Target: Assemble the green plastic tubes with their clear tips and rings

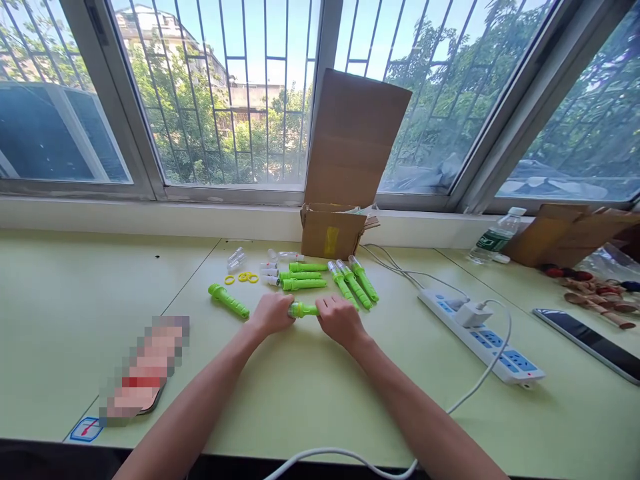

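Observation:
Both of my hands grip one light-green plastic flashlight-like stick (304, 309), held level just above the table. Wrapped round its left end, where a clear or silvery part barely shows, is my left hand (273, 313). My right hand (341, 318) closes on the green handle at the other end. A loose green handle (229, 301) lies left of my left hand. Beyond my hands are several green handles (304, 284), clear caps (236, 260) and yellow rings (249, 277). Three capped green sticks (354, 285) lie together behind my right hand.
An open cardboard box (327, 230) stands against the windowsill. To the right lie a white power strip (480, 337) with cables, a bottle (497, 237), a dark phone (590, 340) and wooden pieces (600, 300). A blurred-out phone-shaped object (147, 370) lies at left.

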A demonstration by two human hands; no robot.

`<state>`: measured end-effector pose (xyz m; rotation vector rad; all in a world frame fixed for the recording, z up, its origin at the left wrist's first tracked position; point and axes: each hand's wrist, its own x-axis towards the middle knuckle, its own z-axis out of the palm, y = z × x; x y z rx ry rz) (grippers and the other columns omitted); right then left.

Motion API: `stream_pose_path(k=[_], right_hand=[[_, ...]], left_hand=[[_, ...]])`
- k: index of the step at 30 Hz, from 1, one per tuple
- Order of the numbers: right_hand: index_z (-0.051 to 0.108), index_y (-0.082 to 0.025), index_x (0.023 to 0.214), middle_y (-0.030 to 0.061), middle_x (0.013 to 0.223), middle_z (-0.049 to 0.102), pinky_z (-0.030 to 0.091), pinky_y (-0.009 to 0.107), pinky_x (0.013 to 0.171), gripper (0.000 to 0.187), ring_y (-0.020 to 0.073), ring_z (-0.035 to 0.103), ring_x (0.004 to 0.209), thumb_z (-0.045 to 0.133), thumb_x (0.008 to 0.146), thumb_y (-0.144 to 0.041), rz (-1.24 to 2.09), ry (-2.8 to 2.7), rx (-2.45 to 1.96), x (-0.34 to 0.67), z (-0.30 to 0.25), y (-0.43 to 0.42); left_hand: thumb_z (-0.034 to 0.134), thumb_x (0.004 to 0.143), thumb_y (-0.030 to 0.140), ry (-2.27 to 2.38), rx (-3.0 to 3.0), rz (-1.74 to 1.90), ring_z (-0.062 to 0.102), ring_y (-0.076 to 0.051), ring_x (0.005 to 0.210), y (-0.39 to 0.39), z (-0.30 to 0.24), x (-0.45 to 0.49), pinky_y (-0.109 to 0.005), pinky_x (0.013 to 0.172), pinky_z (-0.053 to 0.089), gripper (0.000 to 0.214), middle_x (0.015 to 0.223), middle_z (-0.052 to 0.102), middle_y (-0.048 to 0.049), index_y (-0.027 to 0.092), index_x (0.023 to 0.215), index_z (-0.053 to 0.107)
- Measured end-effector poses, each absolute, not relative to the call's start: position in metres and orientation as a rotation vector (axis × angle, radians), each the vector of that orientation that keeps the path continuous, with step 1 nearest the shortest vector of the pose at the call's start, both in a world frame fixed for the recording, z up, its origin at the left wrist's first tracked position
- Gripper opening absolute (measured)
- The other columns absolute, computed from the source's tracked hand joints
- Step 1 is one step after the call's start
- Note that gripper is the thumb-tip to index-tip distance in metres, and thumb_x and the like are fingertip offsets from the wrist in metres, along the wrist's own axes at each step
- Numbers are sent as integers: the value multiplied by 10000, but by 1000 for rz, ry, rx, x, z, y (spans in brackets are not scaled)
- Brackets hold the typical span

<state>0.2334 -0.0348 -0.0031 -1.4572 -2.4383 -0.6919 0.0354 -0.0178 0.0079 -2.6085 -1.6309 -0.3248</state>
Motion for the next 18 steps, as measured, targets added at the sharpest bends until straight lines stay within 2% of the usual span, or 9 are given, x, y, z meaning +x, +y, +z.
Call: stream_pose_path(k=[3,6,10,13,15,18], right_hand=[[619,-158,815,93,754,643,230,288,553,220,182,556,692,405,850,-120,-570,-2444,-1630,230,-1,-39],[624,-170,822,88,733,653,236,272,533,193,177,576,654,432,839,-156,-414,-2418,-1791,229,5,-41],[626,-174,721,51,677,645,240,250,507,127,151,549,590,522,779,-219,125,-2406,-1861,236,9,-41],[613,-170,636,-3,587,605,247,227,481,162,109,499,511,565,748,-278,388,-2507,-1755,243,8,-39],[622,-172,648,-3,603,613,244,230,485,169,108,497,523,530,761,-258,378,-2489,-1726,243,6,-38],[649,-183,728,34,700,655,229,250,508,169,140,537,602,509,783,-260,30,-2367,-1801,237,4,-39]], left_hand=[[511,748,282,-1576,-2594,-333,627,-229,693,-20,6,41,-286,595,400,142,723,655,-72,193,800,609],[508,758,199,-1498,-2559,-344,616,-226,672,-19,3,43,-289,582,393,114,726,642,-84,169,828,592],[409,803,55,-1280,-2528,-388,594,-205,708,-20,2,44,-291,597,378,189,760,617,-92,152,836,567],[336,857,51,-1111,-2474,-401,576,-198,734,-23,4,46,-306,621,371,252,785,604,-93,158,856,563],[333,867,63,-1092,-2433,-404,569,-201,746,-24,8,46,-316,632,370,250,794,601,-92,161,868,564],[405,832,81,-1163,-2414,-405,569,-222,796,-26,14,45,-324,637,373,182,819,605,-94,164,862,565]])
